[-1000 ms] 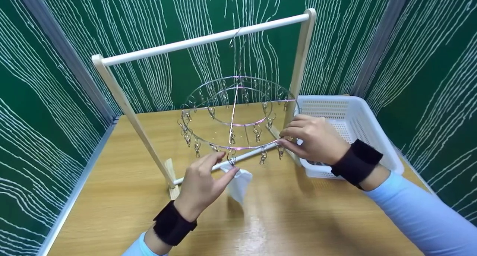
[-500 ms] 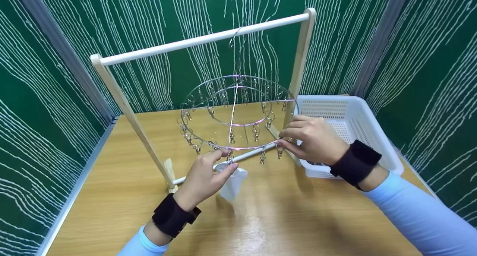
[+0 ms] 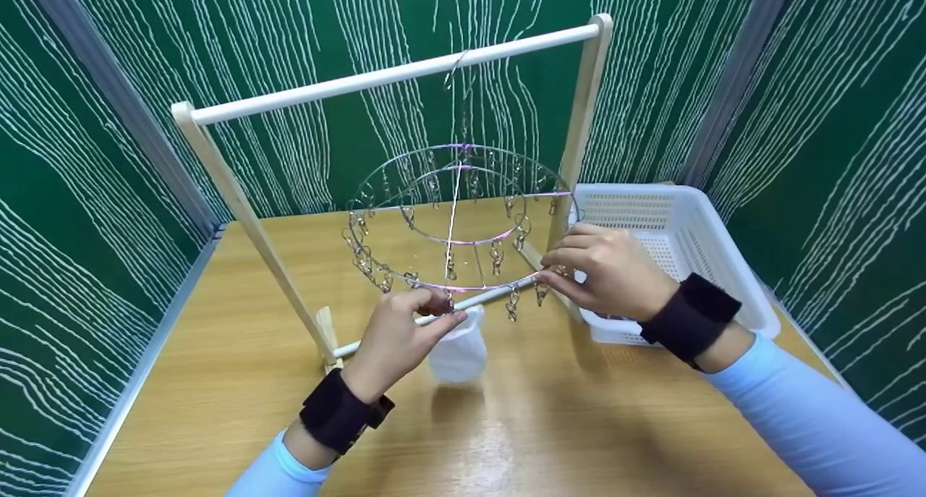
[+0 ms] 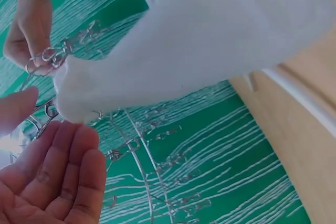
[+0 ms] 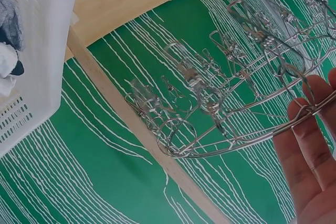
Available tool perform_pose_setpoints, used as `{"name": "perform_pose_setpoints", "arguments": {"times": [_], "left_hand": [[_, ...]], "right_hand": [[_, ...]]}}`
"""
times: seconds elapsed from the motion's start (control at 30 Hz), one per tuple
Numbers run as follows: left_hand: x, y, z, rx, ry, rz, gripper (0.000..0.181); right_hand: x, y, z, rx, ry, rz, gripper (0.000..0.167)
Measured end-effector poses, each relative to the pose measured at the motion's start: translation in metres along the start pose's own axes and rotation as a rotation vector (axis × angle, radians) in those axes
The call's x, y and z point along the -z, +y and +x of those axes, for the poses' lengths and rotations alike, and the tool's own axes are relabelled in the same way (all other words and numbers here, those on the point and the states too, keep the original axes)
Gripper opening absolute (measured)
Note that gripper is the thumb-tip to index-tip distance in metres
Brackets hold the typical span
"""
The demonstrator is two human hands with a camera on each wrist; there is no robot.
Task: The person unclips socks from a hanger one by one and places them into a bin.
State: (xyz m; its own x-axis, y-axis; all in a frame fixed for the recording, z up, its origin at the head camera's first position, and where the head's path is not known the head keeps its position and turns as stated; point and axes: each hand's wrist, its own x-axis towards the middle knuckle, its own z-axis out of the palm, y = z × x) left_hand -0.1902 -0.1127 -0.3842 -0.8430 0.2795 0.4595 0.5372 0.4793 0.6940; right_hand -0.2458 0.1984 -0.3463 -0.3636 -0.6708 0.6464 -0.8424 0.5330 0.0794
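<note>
A round metal clip hanger [image 3: 470,289] with two rings and many dangling clips hangs by its hook from a rack. From a clip [image 4: 48,109] at its front rim hangs a white sock [image 3: 459,356], its upper edge at the clip. My left hand [image 3: 394,338] holds this clip between thumb and fingers, just above the sock. Up close, the left wrist view shows the sock [image 4: 157,56] stretching away from the fingertips. On the right front of the outer ring, my right hand [image 3: 597,262] grips the wire; the right wrist view shows fingers [image 5: 310,145] under it.
The wooden rack with a white top bar [image 3: 398,75] stands on the table [image 3: 275,410]. Behind my right hand is a white plastic basket [image 3: 731,258], with grey, white and dark cloth [image 5: 8,30] inside. Green walls with white lines surround the table.
The sock has swung and turned below the clip, now showing its broad side. My left thumb and fingers have drawn closer together at the clip. My right hand has stayed on the ring.
</note>
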Motion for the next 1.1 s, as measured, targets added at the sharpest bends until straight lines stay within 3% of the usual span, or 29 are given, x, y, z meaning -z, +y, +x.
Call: {"name": "perform_pose_setpoints", "arguments": {"times": [0.37, 0.73, 0.97, 1.1], "left_hand": [[-0.002, 0.001, 0.002, -0.053, 0.069, 0.039, 0.013], [-0.002, 0.002, 0.004, -0.071, 0.093, 0.042, 0.011], [-0.002, 0.003, 0.004, -0.069, 0.102, 0.058, 0.011], [-0.001, 0.006, 0.004, -0.065, 0.096, 0.058, 0.011]], "right_hand": [[0.006, -0.008, -0.002, 0.029, 0.065, 0.022, 0.020], [0.000, -0.037, -0.015, -0.014, 0.249, 0.126, 0.023], [-0.026, -0.052, -0.031, 0.031, 0.194, 0.145, 0.028], [-0.043, -0.060, -0.038, 0.017, 0.144, 0.185, 0.032]]}}
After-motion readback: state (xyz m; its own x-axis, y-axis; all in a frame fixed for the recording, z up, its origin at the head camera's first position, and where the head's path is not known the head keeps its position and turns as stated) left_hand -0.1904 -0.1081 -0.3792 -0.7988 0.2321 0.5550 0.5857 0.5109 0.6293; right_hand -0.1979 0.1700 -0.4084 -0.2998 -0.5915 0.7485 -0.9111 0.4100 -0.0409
